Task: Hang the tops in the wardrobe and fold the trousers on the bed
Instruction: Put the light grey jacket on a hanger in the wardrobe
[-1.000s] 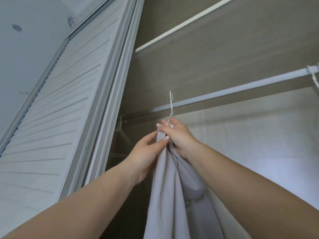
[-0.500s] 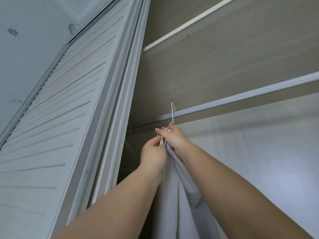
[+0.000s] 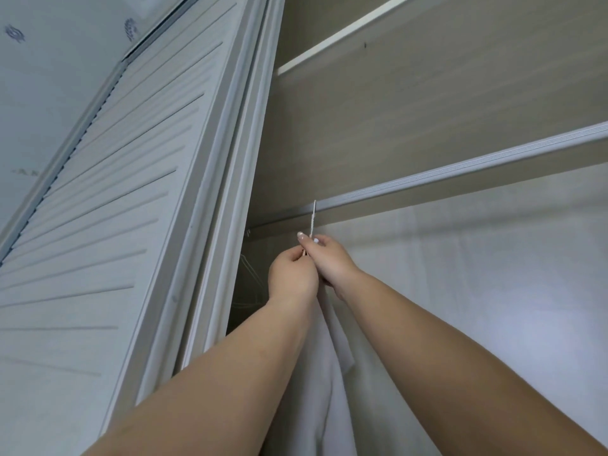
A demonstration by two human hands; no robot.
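Left hand [image 3: 292, 274]: raised overhead on an outstretched bare forearm, back of the hand toward the camera, fingers curled in and bunching the top's fabric just below the hanger neck; clamped on the cloth.
Right hand [image 3: 329, 258]: raised beside and slightly above the left, touching it, knuckles up, fingertips [image 3: 302, 235] with pale nails pinching at the base of the hanger's hook; closed on the hanger where the fabric gathers.
Forearms: both reaching up and forward from the lower edge of the view, converging at the hands, left from lower left, right from lower right.
Hanger [image 3: 312, 218]: thin white wire, only the straight neck and hook tip showing above the fingers; hook tip at the lower edge of the rail, whether seated over it cannot be told.
Top [image 3: 329, 390]: pale grey-white cloth, hanging down in long folds between the two forearms, inside the wardrobe opening, just under the rail.
Rail [image 3: 460, 174]: pale metal bar running from left of the hands up to the right edge.
Shelf board [image 3: 427, 93]: beige wood-grain panel above the rail, white front edge.
Wardrobe door [image 3: 115, 192]: white, louvred, to the left, seen steeply from below.
Spare hangers [image 3: 250, 274]: faint wire outlines in the dark corner left of the hands.
Writing: none legible; small dark marks on the ceiling at upper left too blurred to read.
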